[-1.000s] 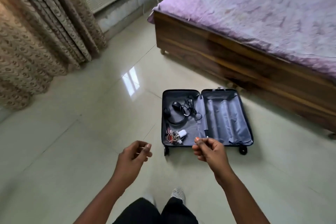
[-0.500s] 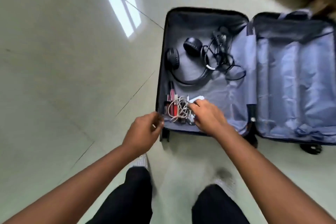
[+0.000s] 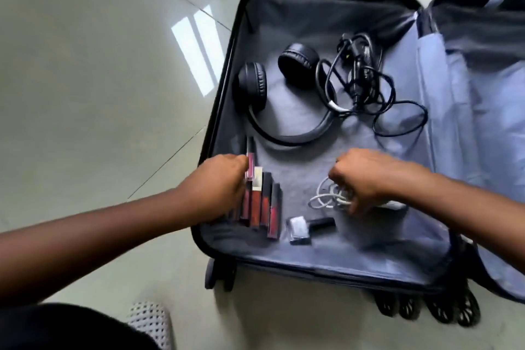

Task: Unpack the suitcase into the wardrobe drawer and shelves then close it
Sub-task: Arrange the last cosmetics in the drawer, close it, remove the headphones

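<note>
Suitcase, lying open on the pale tiled floor, its grey fabric lining exposed. Left to right: the left hand curls over a row of slim red and dark cosmetic tubes at the near-left of the compartment, fingers pinching a pink tube; the tubes' long axes run near to far, directly under that hand. Farther off lie black padded headphones with a curved band. A small glass nail-polish bottle lies on its side between the hands. The right hand closes on a loosely coiled white cable. A tangled black cord lies far right. Each hand is nearest its own item.
</note>
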